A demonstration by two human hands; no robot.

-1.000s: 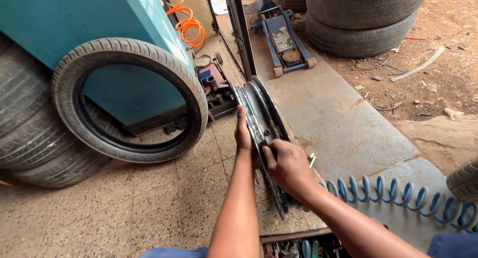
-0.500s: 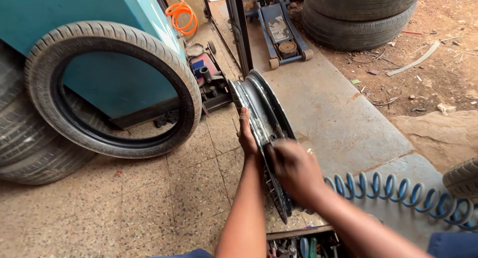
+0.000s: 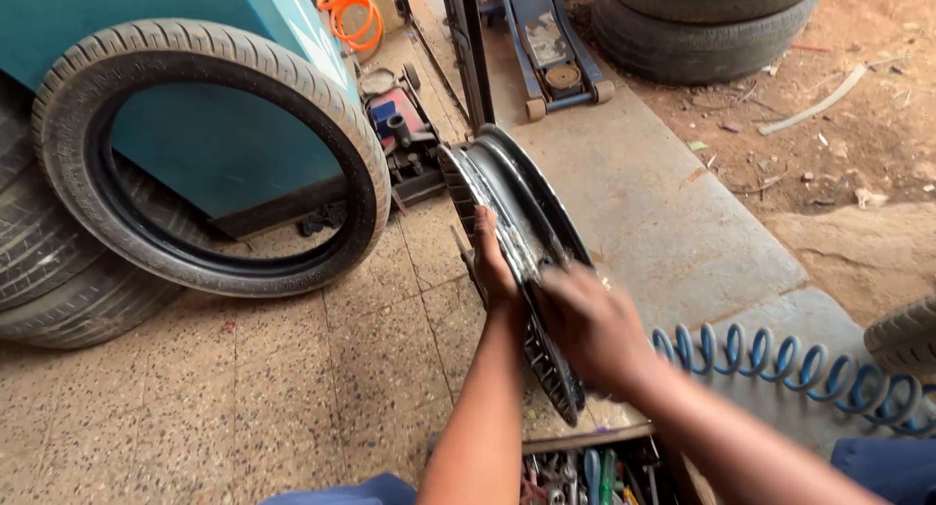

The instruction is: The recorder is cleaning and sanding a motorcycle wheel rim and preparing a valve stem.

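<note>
Both hands sliding lower on bare steel wheel rim (image 3: 517,232) versus half second back; view shifting right. Rim standing on edge on tiled floor (image 3: 292,398), running away from person. Left hand (image 3: 494,266) pressing flat on rim's left face, fingers together. Right hand (image 3: 590,328) nearer, blurring, curling over rim's near edge; grip tightness: cannot tell. Loose tyre (image 3: 210,154) leaning well left.

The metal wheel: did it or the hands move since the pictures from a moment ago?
Hardly. The metal wheel stands on edge on the floor as before, the left hand on its near face. The right hand, which gripped the rim a second ago, is now blurred, sliding over it. The view has swung a little. The leaning tyre, blue hose and floor jack stayed put.
</note>
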